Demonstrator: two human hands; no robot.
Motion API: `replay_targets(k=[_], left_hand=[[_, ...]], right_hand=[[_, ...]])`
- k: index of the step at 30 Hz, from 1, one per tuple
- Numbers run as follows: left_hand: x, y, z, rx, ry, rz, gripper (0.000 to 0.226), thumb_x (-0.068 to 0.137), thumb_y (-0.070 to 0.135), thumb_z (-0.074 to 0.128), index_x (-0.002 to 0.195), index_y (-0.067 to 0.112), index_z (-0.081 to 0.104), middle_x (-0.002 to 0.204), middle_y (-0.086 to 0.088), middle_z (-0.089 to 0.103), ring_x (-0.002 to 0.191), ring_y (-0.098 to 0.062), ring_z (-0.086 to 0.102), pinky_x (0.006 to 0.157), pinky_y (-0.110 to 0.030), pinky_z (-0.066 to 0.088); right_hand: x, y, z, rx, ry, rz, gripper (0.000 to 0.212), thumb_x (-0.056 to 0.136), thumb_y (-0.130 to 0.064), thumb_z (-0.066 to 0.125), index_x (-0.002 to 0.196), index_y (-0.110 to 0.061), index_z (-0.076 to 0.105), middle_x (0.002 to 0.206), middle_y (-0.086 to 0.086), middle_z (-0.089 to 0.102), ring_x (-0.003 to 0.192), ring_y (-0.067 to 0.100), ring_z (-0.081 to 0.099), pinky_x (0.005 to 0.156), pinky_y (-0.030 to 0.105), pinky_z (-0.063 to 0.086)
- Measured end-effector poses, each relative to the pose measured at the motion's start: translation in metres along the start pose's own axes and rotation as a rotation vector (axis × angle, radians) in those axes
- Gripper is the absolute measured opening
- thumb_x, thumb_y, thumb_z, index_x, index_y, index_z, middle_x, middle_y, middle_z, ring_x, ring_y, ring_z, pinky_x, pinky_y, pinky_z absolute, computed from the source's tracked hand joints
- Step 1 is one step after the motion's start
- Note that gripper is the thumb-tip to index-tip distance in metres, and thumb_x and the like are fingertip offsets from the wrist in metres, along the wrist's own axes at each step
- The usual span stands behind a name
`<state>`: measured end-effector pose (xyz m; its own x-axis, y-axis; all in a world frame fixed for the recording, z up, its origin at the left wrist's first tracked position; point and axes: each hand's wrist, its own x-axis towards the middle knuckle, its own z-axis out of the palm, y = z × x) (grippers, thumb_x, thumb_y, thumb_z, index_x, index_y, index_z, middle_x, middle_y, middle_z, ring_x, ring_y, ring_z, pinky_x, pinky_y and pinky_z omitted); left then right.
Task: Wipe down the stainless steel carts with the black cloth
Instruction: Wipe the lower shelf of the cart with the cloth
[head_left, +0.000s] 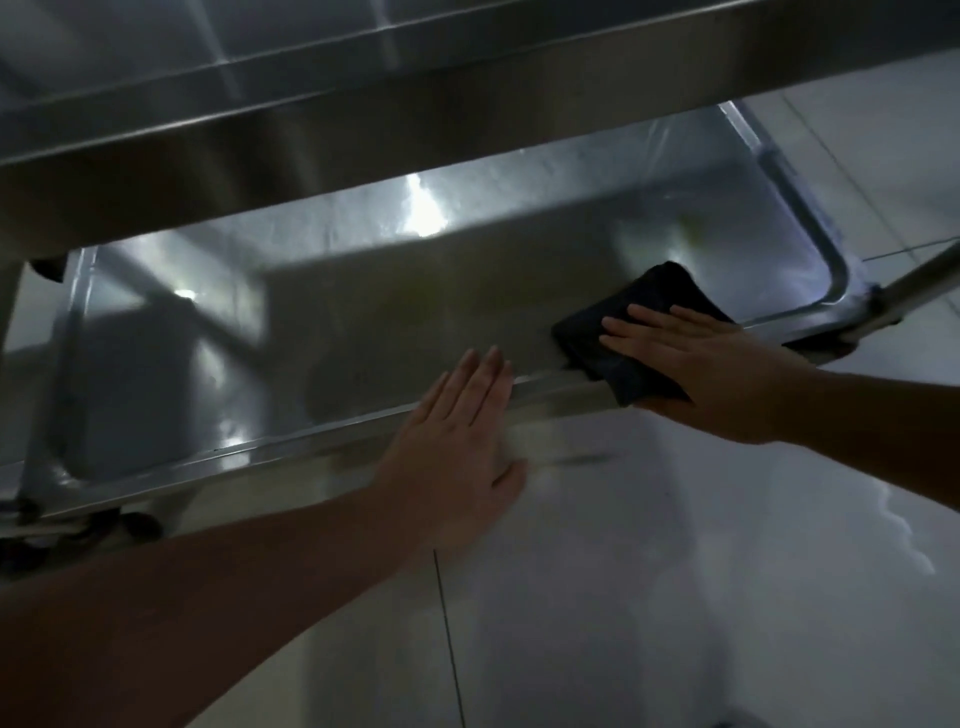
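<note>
A stainless steel cart fills the upper view; its lower shelf (363, 312) is a shallow steel tray with a raised rim. A folded black cloth (649, 312) lies on the shelf's near right part and hangs over the front rim. My right hand (696, 358) presses flat on the cloth with straight fingers pointing left. My left hand (462, 441) rests flat on the front rim (291, 441), fingers straight and reaching just over the edge into the shelf.
The cart's upper shelf (311, 104) overhangs closely above the lower one. A round steel leg tube (800, 197) bends around the right corner, and a caster (104, 525) sits at the lower left. Pale glossy floor tiles (675, 597) lie below and to the right.
</note>
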<state>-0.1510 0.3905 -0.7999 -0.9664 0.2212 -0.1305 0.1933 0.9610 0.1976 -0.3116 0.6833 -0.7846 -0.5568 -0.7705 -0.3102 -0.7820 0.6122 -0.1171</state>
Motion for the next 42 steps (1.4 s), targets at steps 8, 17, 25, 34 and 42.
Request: replay_targets(k=[8, 17, 25, 34, 42], left_hand=[[0.054, 0.059, 0.01, -0.03, 0.035, 0.072, 0.093, 0.101, 0.061, 0.037, 0.169, 0.012, -0.005, 0.176, -0.005, -0.017, 0.16, -0.018, -0.021, 0.13, -0.036, -0.012], [0.069, 0.076, 0.021, 0.039, 0.085, -0.006, 0.093, 0.1, 0.061, 0.038, 0.169, 0.009, 0.005, 0.177, -0.009, -0.001, 0.164, -0.022, -0.004, 0.131, -0.038, -0.003], [0.07, 0.076, 0.015, -0.001, 0.042, 0.019, 0.095, 0.097, 0.062, 0.039, 0.169, 0.015, 0.0, 0.177, -0.002, -0.01, 0.162, -0.016, -0.016, 0.131, -0.037, -0.004], [0.073, 0.078, 0.016, 0.01, 0.047, 0.011, 0.096, 0.095, 0.062, 0.042, 0.169, 0.013, 0.006, 0.177, -0.004, -0.004, 0.163, -0.018, -0.011, 0.132, -0.037, 0.0], [0.068, 0.074, 0.016, 0.017, 0.047, 0.002, 0.096, 0.093, 0.063, 0.045, 0.169, 0.015, 0.01, 0.178, -0.002, 0.001, 0.163, -0.016, -0.008, 0.132, -0.037, 0.004]], right_hand=[[-0.051, 0.066, -0.003, 0.019, -0.015, 0.207, 0.076, 0.096, -0.076, 0.019, 0.162, -0.046, -0.005, 0.169, -0.021, -0.005, 0.149, -0.008, -0.023, 0.123, 0.03, -0.007], [-0.057, 0.089, 0.001, 0.181, 0.079, 0.498, 0.072, 0.101, -0.069, 0.017, 0.164, -0.036, 0.005, 0.172, -0.012, 0.0, 0.156, 0.007, -0.007, 0.125, 0.036, 0.0], [0.039, 0.127, -0.024, 0.276, 0.259, 0.683, 0.084, 0.095, -0.068, 0.018, 0.165, -0.022, 0.015, 0.174, 0.001, 0.009, 0.159, 0.022, 0.005, 0.128, 0.043, 0.003], [0.012, 0.086, -0.012, 0.313, 0.134, 0.206, 0.074, 0.092, -0.082, 0.018, 0.159, -0.053, 0.011, 0.168, -0.025, 0.002, 0.151, -0.008, -0.008, 0.122, 0.025, -0.004], [0.075, 0.156, -0.046, 0.239, 0.325, 0.675, 0.078, 0.095, -0.065, 0.022, 0.163, -0.025, 0.021, 0.172, 0.005, 0.017, 0.159, 0.026, 0.009, 0.127, 0.046, 0.005]])
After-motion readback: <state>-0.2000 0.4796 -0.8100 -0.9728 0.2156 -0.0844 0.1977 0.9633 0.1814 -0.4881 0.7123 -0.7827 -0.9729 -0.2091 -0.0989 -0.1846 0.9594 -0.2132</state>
